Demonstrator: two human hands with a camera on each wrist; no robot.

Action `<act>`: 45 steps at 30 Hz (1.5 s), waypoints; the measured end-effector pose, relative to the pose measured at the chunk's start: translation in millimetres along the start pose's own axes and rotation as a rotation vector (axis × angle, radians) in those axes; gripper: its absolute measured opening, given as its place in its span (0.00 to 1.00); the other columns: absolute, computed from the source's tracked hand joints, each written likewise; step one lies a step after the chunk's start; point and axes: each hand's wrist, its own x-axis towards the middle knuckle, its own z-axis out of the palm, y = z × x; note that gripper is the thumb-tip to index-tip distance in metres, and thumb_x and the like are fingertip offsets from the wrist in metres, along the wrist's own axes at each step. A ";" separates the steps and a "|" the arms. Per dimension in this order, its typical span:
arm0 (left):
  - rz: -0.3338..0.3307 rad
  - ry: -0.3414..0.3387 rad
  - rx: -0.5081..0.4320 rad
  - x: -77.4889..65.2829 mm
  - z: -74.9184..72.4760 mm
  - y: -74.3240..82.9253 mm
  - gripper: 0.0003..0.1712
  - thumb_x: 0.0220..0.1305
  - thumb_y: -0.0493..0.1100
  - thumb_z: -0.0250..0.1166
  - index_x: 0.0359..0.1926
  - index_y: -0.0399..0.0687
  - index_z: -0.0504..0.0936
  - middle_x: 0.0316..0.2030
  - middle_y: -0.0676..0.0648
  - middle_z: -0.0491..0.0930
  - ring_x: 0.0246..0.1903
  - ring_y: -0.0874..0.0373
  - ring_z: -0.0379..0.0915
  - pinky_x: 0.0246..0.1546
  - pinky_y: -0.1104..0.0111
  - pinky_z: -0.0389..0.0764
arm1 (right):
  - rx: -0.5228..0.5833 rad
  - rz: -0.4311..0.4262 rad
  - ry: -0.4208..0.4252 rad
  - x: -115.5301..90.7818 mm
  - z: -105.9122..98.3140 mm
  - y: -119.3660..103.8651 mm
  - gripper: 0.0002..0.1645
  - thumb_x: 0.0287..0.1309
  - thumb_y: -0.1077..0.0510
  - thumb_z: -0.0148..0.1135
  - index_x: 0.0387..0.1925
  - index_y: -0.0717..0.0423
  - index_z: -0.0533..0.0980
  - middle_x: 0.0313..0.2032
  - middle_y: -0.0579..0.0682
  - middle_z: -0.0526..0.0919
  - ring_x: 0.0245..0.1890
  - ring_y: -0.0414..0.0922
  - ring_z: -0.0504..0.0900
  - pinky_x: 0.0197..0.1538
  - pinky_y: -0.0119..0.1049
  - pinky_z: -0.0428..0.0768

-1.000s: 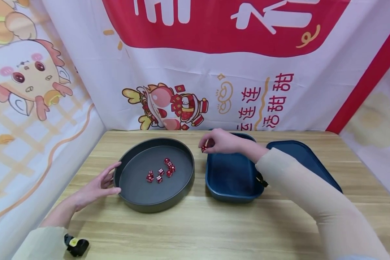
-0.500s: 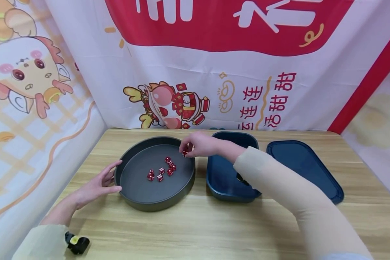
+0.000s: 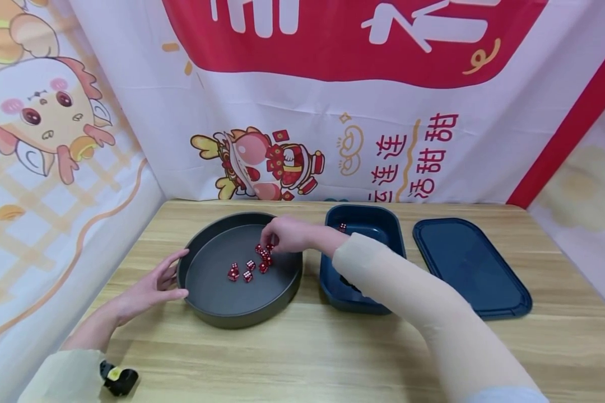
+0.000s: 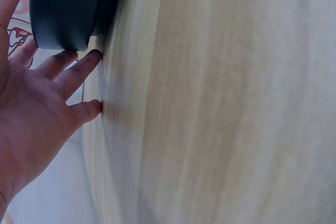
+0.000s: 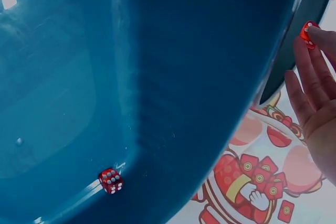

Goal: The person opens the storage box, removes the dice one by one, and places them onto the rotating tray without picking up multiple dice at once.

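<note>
A round dark grey pan (image 3: 242, 320) stands on the table, with several red dice (image 3: 247, 276) lying on its floor. My right hand (image 3: 288, 234) reaches over the pan's right wall; its thumb and fingers pinch one red die (image 5: 308, 35), close above the other dice. At the pan's left side, my left hand (image 3: 143, 294) spreads its fingers against the outer wall, and the left wrist view shows fingertips touching the pan (image 4: 63, 11). In the dark blue rectangular container (image 3: 345, 302), another red die (image 5: 111, 181) lies near a corner, and my forearm hides part of the inside.
A dark blue lid (image 3: 471, 263) lies flat right of the container. Wooden tabletop (image 3: 262, 364) stretches in front of the pan. A printed cloth (image 3: 302, 101) hangs behind the table, with more cloth at both sides.
My right hand has moved left with the pinched die, from above the blue container's left edge to low inside the pan. The left hand has stayed at the pan's side.
</note>
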 end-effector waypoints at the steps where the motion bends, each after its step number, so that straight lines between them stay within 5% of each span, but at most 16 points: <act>1: -0.001 0.000 0.000 -0.4 -0.2 -0.2 0.51 0.66 0.39 0.64 0.77 0.50 0.39 0.71 0.23 0.39 0.67 0.24 0.40 0.59 0.35 0.54 | -0.002 0.007 0.000 2.7 0.9 0.6 0.12 0.61 0.64 0.65 0.46 0.54 0.83 0.38 0.44 0.82 0.37 0.42 0.78 0.42 0.28 0.77; 24: 0.013 -0.006 0.004 1.1 0.5 1.9 0.51 0.66 0.40 0.65 0.77 0.48 0.40 0.71 0.24 0.41 0.67 0.25 0.42 0.60 0.37 0.56 | -0.005 0.074 -0.017 16.0 4.2 15.9 0.11 0.61 0.67 0.63 0.42 0.53 0.84 0.39 0.47 0.83 0.38 0.42 0.78 0.44 0.29 0.78; 45: -0.003 -0.001 0.001 -1.3 1.5 2.2 0.51 0.66 0.39 0.64 0.77 0.49 0.39 0.71 0.23 0.41 0.68 0.26 0.42 0.60 0.37 0.56 | 0.038 -0.008 0.015 -46.2 -27.7 23.5 0.11 0.61 0.66 0.64 0.45 0.57 0.82 0.44 0.51 0.83 0.42 0.42 0.79 0.47 0.32 0.78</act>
